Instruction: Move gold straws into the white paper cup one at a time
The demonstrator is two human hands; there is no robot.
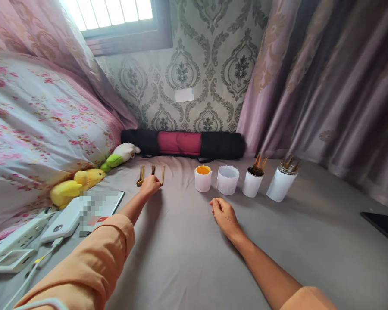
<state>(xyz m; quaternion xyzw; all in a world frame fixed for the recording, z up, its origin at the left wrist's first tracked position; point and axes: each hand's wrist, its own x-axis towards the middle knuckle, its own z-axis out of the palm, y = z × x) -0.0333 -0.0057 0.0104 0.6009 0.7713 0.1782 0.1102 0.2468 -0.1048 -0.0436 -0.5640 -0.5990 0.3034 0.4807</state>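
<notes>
My left hand (150, 185) reaches forward with its fingers closed, down among thin brown sticks lying on the grey sheet. A brown bundle (140, 176) lies to its left, the upper part of another brown stick (153, 169) shows above its knuckles, and a single brown stick (163, 174) is at its fingertips. The fingers hide what they grip, if anything. My right hand (225, 216) rests on the sheet, fingers curled in with nothing visible in them. It is in front of a white cup with an orange inside (202, 181) and a wider white cup (228, 183).
To the right, a white-wrapped can (252, 185) and a taller, tilted can (280, 187) hold brown sticks. A black and red roll (181, 144) lies along the wall. Soft toys (84, 180), a power bank (61, 219) and a power strip (17, 237) line the left; a dark phone (383, 226) lies right.
</notes>
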